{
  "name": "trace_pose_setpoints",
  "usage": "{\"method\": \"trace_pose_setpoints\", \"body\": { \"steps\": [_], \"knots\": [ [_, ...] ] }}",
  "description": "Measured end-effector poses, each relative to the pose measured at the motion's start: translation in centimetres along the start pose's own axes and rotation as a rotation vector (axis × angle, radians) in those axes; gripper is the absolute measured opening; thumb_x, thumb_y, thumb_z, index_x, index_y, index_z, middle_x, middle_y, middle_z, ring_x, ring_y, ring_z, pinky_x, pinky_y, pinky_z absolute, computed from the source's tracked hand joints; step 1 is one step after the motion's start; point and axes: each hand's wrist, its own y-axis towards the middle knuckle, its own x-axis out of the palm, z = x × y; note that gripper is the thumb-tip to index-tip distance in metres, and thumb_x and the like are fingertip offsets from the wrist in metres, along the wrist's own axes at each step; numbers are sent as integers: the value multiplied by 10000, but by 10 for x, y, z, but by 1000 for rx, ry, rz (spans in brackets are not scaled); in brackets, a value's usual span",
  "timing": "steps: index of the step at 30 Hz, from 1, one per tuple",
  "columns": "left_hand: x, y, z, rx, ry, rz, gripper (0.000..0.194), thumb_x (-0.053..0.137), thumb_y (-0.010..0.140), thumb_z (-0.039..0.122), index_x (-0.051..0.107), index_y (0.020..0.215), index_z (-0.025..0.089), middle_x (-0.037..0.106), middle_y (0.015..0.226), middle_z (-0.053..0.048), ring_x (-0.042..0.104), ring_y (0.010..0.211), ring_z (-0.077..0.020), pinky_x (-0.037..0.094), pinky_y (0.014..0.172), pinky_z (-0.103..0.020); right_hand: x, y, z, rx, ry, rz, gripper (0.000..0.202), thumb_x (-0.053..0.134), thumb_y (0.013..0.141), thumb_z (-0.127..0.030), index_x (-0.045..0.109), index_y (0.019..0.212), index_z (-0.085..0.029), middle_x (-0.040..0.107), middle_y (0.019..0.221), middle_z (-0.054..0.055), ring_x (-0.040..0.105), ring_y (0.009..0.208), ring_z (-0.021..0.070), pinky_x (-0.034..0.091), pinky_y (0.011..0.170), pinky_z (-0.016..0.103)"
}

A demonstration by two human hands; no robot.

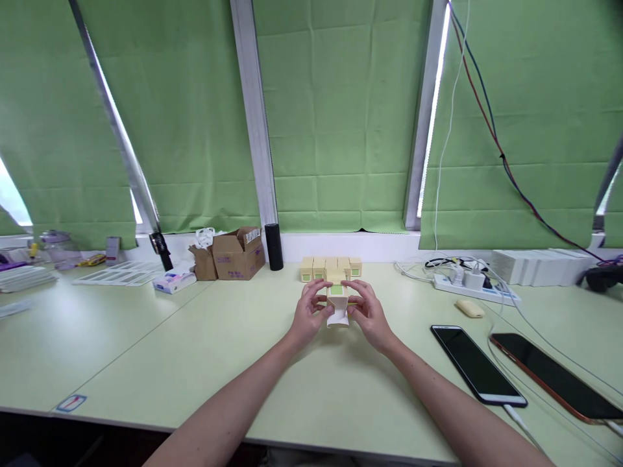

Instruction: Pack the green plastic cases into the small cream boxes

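Note:
Between my two hands is a small cream paper box (pixel 337 299) with a green square on its face and a white flap open toward me. My left hand (pixel 310 312) grips its left side, fingers curled and thumb low by the flap. On the opposite side my right hand (pixel 370 312) holds it the same way. Just behind stands a row of several similar small cream boxes (pixel 306 264), with green patches on their fronts. The held box partly hides the middle of that row.
A brown carton (pixel 237 256) and a black cylinder (pixel 274 247) stand at the back left, near a tissue pack (pixel 174 280). To the right lie a black phone (pixel 477 364), an orange-edged phone (pixel 555 373), a cream case (pixel 470 308), and a power strip (pixel 474 290) with loose cables.

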Motion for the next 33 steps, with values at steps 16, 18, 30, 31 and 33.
{"method": "trace_pose_setpoints", "body": {
  "steps": [16, 18, 30, 31, 33],
  "knots": [
    [5, 1, 2, 11, 57, 74, 352, 732, 874, 341, 666, 1210, 260, 483, 1342, -90, 644, 811, -110, 577, 779, -313, 1, -1, -5, 86, 91, 6, 460, 707, 871, -356, 628, 1324, -352, 431, 1353, 78, 683, 915, 181, 602, 812, 379],
    [5, 1, 2, 16, 64, 79, 345, 726, 880, 349, 668, 1207, 256, 492, 1335, -92, 651, 839, -123, 579, 789, -315, 1, -1, -5, 92, 94, 9, 451, 714, 872, -378, 636, 1315, -349, 438, 1343, 77, 683, 900, 178, 599, 805, 377],
    [6, -2, 3, 10, 76, 72, 376, 724, 882, 391, 652, 1219, 239, 494, 1320, -98, 654, 854, -136, 592, 815, -342, 4, -2, -8, 98, 41, 43, 414, 694, 880, -390, 646, 1283, -312, 464, 1337, 82, 658, 788, 129, 596, 751, 343],
    [7, -2, 3, 9, 77, 70, 373, 722, 884, 391, 649, 1217, 240, 493, 1316, -96, 653, 857, -137, 591, 811, -339, 5, -2, -8, 98, 26, 46, 406, 687, 883, -378, 645, 1280, -311, 464, 1341, 82, 665, 791, 130, 595, 753, 342],
    [7, -2, 3, 10, 82, 69, 360, 721, 885, 382, 645, 1208, 241, 490, 1307, -90, 646, 837, -127, 584, 810, -336, 6, -2, -8, 98, -5, 57, 393, 671, 885, -350, 643, 1275, -311, 464, 1354, 83, 675, 796, 133, 594, 751, 342]
  ]
}}
